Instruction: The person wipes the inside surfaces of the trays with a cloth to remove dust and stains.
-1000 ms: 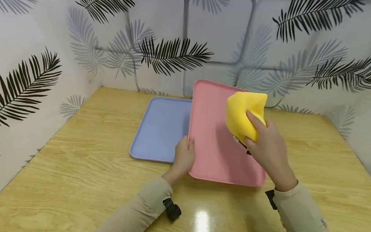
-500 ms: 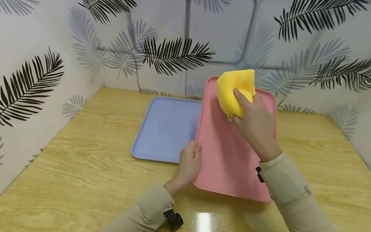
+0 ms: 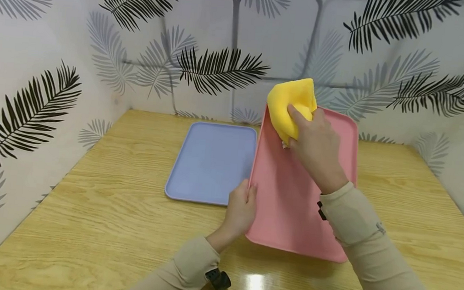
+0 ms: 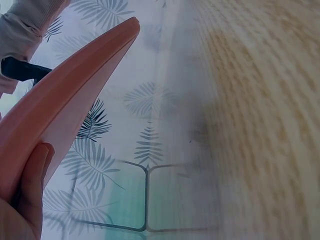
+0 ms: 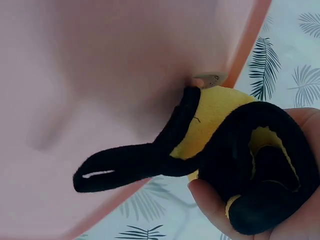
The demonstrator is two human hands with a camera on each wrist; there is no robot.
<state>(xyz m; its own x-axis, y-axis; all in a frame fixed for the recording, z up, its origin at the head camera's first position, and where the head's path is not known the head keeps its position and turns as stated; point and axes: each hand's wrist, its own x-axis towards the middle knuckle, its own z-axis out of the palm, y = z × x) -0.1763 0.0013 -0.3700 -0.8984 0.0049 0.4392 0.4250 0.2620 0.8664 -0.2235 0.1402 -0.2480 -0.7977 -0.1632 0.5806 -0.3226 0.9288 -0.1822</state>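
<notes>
A pink rectangular tray [image 3: 296, 210] is tilted up off the wooden table, its inner face towards me. My left hand [image 3: 242, 209] grips its left edge; in the left wrist view a finger [image 4: 34, 172] lies against the tray's side. My right hand [image 3: 318, 145] holds a bunched yellow cloth [image 3: 287, 106] at the tray's upper left corner. Seen from the right wrist, that cloth has black edging and a black hanging loop [image 5: 120, 167], and a small white tag [image 5: 214, 79] shows by the tray's rim. The cloth hides that corner in the head view.
A blue tray [image 3: 213, 164] lies flat on the wooden table [image 3: 105, 217], left of the pink one and partly behind it. Behind the table stands a wall [image 3: 275, 33] with a leaf pattern, and side walls close in left and right.
My right hand has moved the cloth up and left across the pink tray to its upper left corner. The tray has shifted right and tilted more steeply, with my left hand still gripping its edge.
</notes>
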